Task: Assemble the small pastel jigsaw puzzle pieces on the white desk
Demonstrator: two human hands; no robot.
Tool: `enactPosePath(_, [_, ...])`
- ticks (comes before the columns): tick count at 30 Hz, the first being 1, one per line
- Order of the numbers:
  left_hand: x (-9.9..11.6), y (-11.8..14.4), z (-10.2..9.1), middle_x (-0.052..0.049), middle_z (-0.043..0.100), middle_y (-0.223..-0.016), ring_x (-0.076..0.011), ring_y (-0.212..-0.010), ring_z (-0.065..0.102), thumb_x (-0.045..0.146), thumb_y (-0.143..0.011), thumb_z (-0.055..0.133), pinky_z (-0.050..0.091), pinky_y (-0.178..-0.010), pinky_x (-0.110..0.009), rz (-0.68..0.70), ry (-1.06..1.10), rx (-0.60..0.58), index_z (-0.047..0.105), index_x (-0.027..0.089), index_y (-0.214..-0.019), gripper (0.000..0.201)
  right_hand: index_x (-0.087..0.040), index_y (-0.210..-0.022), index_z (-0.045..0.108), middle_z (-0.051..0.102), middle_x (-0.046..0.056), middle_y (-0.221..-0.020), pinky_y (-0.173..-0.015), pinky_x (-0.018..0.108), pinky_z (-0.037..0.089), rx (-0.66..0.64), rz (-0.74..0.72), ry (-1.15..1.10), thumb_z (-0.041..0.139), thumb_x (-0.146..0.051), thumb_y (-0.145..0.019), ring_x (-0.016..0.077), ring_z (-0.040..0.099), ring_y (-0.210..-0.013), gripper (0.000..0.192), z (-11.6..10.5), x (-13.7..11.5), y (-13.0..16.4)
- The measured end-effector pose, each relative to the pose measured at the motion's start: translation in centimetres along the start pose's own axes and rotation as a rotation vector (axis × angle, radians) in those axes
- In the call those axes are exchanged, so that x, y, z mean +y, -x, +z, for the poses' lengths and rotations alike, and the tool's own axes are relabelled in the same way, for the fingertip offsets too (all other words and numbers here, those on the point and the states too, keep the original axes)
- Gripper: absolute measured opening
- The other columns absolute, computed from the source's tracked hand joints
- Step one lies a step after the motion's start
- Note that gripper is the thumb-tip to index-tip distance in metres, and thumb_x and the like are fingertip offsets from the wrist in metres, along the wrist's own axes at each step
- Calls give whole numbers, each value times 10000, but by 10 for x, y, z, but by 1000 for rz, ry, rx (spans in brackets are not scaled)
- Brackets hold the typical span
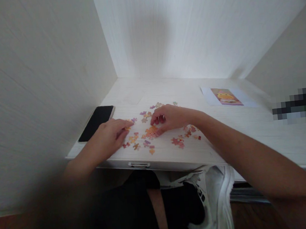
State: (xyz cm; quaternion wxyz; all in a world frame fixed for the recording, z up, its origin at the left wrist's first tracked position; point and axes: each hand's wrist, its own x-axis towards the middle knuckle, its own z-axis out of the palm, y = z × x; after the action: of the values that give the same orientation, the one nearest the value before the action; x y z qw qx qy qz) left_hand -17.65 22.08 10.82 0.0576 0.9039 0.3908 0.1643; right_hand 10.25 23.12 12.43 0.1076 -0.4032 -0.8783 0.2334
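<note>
on a white wood-grained desk (190, 154), small flat jigsaw pieces (149, 131) of orange, pink and purple are scattered. from their middle, the left hand (113, 132) is placed at nine o'clock, with slightly bent fingers over some pieces; the right hand (169, 116) is held at two o'clock, with fingers curled and thumb at orange pieces. whether a piece is gripped by either cannot be seen.

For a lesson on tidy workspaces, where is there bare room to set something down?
Between the right forearm and the printed picture, and between the jigsaw pieces and back wall. It is crowded around the left hand, right hand and smartphone.
</note>
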Motion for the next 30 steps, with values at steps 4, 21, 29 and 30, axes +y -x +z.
enactPosePath(4, [2, -1, -1, -74, 726, -1111, -223, -1023, 656, 295, -901, 454, 494, -960, -359, -23, 5, -10, 702, 187, -1110, 343, -186, -931, 741, 712, 40, -876, -679, 272, 419, -9, 13, 12, 794, -423, -672, 143, 582, -736, 354, -1, 0, 1])
enactPosePath(21, [28, -5, -1, -65, 721, -952, -181, -845, 669, 330, -809, 692, 558, -792, -325, -201, 565, 290, 723, 175, -925, 196, -184, -897, 730, 691, 34, -837, -649, 270, 409, -52, 20, 14, 783, -466, -671, 141, 568, -714, 365, -5, 3, 3])
enactPosePath(29, [62, -23, 16, -45, 734, -845, -176, -749, 681, 352, -738, 740, 593, -735, -325, -326, 751, 214, 704, 173, -931, 266, -176, -894, 714, 689, 28, -833, -645, 264, 402, -52, 30, 14, 776, -421, -681, 133, 563, -710, 330, -6, 0, 4])
enactPosePath(30, [63, -23, 16, -43, 733, -839, -173, -736, 676, 355, -749, 727, 587, -722, -318, -318, 693, 209, 708, 174, -929, 256, -176, -896, 715, 684, 25, -823, -645, 263, 402, -51, 26, 11, 778, -426, -678, 133, 563, -710, 337, -6, 0, 4])
